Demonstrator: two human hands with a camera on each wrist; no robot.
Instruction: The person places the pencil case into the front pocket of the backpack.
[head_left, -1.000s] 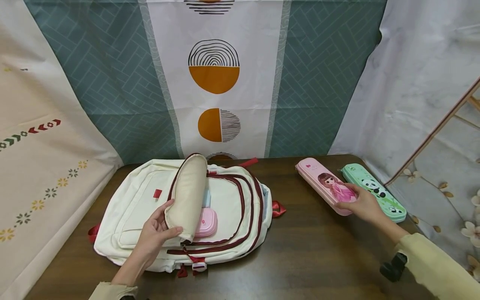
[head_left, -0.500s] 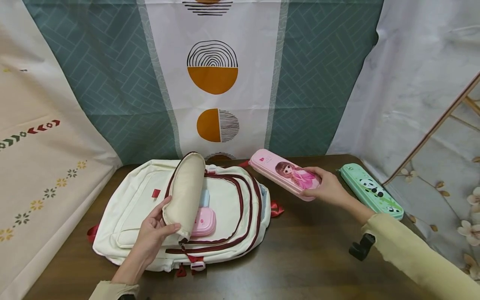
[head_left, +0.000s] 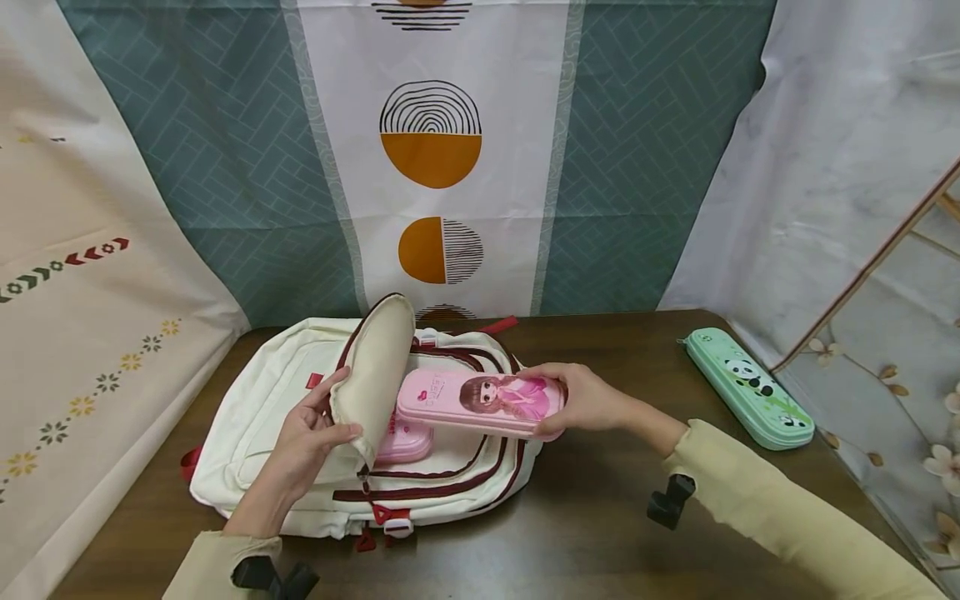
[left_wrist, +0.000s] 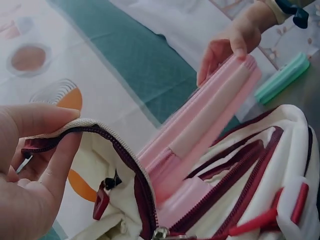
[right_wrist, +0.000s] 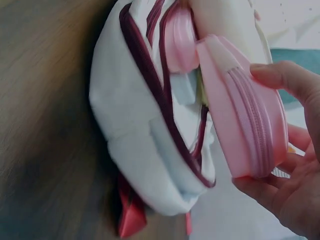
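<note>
A cream backpack [head_left: 262, 400] with dark red zips lies flat on the table. My left hand [head_left: 311, 437] pinches the edge of its unzipped front flap [head_left: 378, 367] and holds it up; the left wrist view shows thumb and fingers on the zip edge [left_wrist: 102, 127]. My right hand [head_left: 581, 400] grips one end of a pink pencil case [head_left: 450, 400] printed with a doll. The case's far end overlaps the pocket opening beside the flap. Inside the pocket sits a smaller pink case [head_left: 408, 442], partly covered, and a pale blue item [right_wrist: 185, 87] shows in the right wrist view.
A green pencil case [head_left: 750, 387] with pandas lies at the table's right. Patterned cloths hang behind and at both sides. Red straps and a white buckle [head_left: 398, 527] stick out from the backpack's near side. The brown table [head_left: 600, 517] extends in front.
My right hand has lifted the pink pencil case from beside the green one and carried it left over the backpack's pocket. My left hand keeps holding the flap, raised slightly.
</note>
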